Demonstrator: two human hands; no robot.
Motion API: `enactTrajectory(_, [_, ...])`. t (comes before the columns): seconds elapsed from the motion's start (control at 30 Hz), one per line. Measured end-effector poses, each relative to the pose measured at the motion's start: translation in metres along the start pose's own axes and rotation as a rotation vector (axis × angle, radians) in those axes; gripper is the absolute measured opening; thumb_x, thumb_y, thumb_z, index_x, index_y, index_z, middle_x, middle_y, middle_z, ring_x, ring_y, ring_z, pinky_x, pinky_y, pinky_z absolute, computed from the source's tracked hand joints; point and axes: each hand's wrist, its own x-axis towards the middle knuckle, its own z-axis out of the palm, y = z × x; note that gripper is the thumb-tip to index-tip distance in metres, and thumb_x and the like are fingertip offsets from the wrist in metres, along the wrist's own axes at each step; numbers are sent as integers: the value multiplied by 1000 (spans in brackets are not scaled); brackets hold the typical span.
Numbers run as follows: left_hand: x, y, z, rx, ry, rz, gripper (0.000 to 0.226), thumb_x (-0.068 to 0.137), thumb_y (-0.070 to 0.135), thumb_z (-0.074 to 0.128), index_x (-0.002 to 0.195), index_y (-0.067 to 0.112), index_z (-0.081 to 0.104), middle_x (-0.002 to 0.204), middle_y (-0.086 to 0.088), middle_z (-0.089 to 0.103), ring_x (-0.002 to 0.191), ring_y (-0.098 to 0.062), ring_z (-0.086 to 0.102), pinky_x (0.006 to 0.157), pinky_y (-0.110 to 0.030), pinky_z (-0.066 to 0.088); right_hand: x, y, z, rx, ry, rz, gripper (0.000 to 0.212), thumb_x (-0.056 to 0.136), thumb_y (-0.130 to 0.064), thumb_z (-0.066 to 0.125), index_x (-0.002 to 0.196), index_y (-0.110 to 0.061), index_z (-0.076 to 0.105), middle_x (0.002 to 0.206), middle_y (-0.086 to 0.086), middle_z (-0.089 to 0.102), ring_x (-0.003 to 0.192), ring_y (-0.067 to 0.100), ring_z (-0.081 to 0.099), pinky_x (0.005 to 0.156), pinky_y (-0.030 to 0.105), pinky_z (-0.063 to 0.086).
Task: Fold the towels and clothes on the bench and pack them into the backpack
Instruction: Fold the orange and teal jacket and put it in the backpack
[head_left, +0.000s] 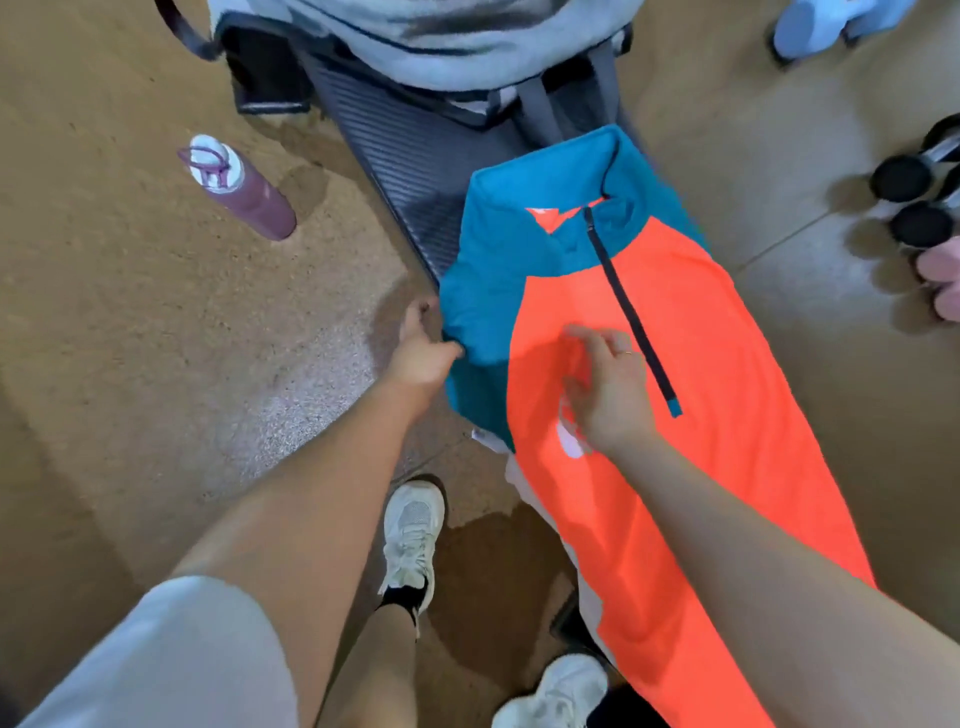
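No text, brand, number or sign can be read. The orange top (675, 415) carries a white mark under the right hand (610, 389), but it is partly covered and too blurred to make out.

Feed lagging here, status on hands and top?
Left hand grips teal sleeve edge. Right hand open over orange top, flat on bench. Nothing blocking.

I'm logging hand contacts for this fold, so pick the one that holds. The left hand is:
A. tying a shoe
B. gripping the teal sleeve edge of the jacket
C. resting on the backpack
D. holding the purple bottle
B: the left hand pinches the teal edge of the jacket on the bench, far from the purple bottle.
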Motion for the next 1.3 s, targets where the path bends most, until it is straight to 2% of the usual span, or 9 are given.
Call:
enactTrajectory(0.1, [-14, 10, -21, 143, -174, -92, 15, 55, 38, 62, 69, 38, 56, 129, -13, 50, 124, -33, 44, 106, -43, 34, -2, -2, 0, -134, -83, 7, 66, 77, -5, 66, 139, -13, 43, 132, 22, 40, 117, 39, 41, 102, 36, 26])
enactTrajectory(0.17, [-31, 17, -35, 219, -238, -49, 7, 72, 33, 60, 71, 33, 53, 99, -12, 61, 109, -38, 52, 102, -49, 37, -6, -6, 0, -198, -140, 7, 73, 78, -14, 69, 143, -16, 35, 137, 20, 35, 119, 40, 38, 104, 36, 25])
enactTrajectory(0.3, [-54, 26, -63, 286, -72, 77, 8, 93, 15, 47, 88, 14, 41, 63, 0, 45, 66, -24, 46, 58, -33, 29, -11, -16, -3, -253, -186, 30, 69, 84, -13, 59, 146, -16, 29, 144, 19, 28, 124, 40, 34, 107, 37, 25])
enactTrajectory(0.4, [-59, 34, -73, 450, 46, 74, 23, 94, 17, 46, 117, 11, 43, 96, -12, 62, 91, -32, 57, 74, -35, 42, -16, -24, -6, -202, -236, 62, 61, 90, -11, 48, 147, -17, 26, 150, 18, 21, 130, 39, 28, 108, 38, 26])
enactTrajectory(0.5, [-69, 49, -55, 671, 43, 91, 56, 88, 12, 48, 140, 11, 27, 135, -17, 40, 120, -37, 41, 97, -44, 37, -22, -19, -11, -97, -300, 23, 57, 88, -8, 48, 143, -10, 32, 151, 21, 22, 136, 37, 28, 111, 36, 23])
enactTrajectory(0.67, [-91, 102, 14, 750, -53, 447, 51, 80, 16, 40, 129, 6, 47, 137, -14, 40, 123, -34, 40, 100, -44, 36, -22, 16, -50, 85, -107, 72, 51, 72, -8, 37, 119, 3, 56, 125, 24, 53, 116, 39, 50, 102, 37, 37])
enactTrajectory(0.9, [-42, 172, 109, 1100, -135, 568, 78, 88, 21, 56, 148, 9, 6, 156, -10, -9, 144, -24, 1, 116, -33, 10, 57, 99, -116, 236, 118, 158, 34, 90, 5, 42, 122, 5, 54, 126, 23, 55, 122, 33, 47, 99, 27, 29])
enactTrajectory(1.1, [-5, 190, 130, 1151, -48, 309, 123, 66, 41, 77, 145, 2, -8, 154, -12, -17, 144, -26, -6, 116, -34, 6, 127, 116, -121, 398, -139, 51, 39, 93, 5, 39, 128, -3, 53, 130, 16, 55, 111, 17, 55, 86, 9, 31])
enactTrajectory(1.3, [10, 203, 131, 1385, -149, 189, 132, 65, 56, 71, 142, 4, -23, 151, -10, -28, 141, -25, -22, 113, -42, -12, 187, 101, -109, 444, -515, -131, 65, 86, 8, 52, 144, -3, 25, 150, 11, 30, 140, 19, 27, 110, 16, 14])
